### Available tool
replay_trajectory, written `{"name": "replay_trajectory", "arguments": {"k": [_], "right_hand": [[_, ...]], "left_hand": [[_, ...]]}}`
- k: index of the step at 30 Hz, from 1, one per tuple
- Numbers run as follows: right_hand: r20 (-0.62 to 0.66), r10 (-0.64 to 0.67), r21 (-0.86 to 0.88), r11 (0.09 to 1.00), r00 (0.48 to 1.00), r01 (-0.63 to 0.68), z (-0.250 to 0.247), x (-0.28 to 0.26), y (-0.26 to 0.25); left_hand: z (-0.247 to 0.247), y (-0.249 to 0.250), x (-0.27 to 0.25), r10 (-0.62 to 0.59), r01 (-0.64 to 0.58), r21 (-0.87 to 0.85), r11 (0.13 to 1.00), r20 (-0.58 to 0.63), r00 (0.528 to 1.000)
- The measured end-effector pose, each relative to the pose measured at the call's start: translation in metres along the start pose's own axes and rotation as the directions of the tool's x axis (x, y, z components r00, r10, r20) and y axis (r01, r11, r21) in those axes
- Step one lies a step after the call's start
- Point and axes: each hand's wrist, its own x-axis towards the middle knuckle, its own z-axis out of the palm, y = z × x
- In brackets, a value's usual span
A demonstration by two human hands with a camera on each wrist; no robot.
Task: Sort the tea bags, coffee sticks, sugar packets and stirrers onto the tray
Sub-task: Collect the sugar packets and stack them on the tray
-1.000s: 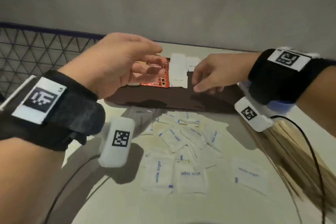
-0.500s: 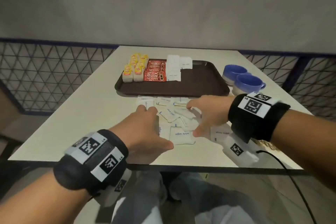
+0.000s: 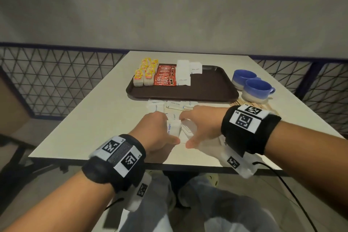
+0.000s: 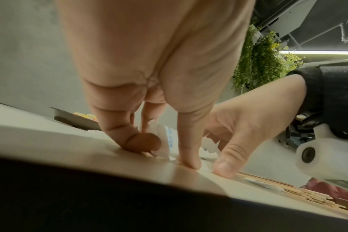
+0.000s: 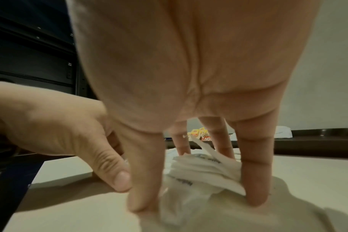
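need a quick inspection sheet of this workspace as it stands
surface: white table, edge near the person.
job's things: tray holds tea bags, coffee sticks, some sugar packets; loose packets before it; stirrers on table.
clutter: two blue cups right of tray.
hands: left hand and right hand gather loose packets between their fingers.
cables: black cable from right wrist.
surroundings: grey wall, mesh railing.

White table (image 3: 90, 118) w/ brown tray (image 3: 207, 88), loose sugar packets (image 3: 174, 105), 2 blue cups (image 3: 258, 88), stirrers (image 3: 243, 102).
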Motion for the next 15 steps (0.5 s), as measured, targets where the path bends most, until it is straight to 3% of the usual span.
{"name": "replay_trajectory", "arguments": {"k": [5, 10, 15], "right_hand": [[-0.127, -0.053, -0.025, 0.998, 0.99, 0.05, 0.0, -0.003, -0.012], [-0.139, -0.059, -0.098, 0.994, 0.989, 0.045, 0.0, -0.006, -0.019], [-0.227, -0.028, 0.019, 0.999, 0.974, 0.033, -0.005, -0.002, -0.008]], "left_hand": [[-0.002, 0.004, 0.002, -0.046, 0.049, -0.1, 0.994, 0.024, 0.999], [-0.006, 0.01, 0.007, -0.022, 0.034, -0.21, 0.977, 0.06, 0.998], [-0.015, 0.019, 0.015, -0.003, 0.042, -0.349, 0.936, 0.113, 0.994]]}}
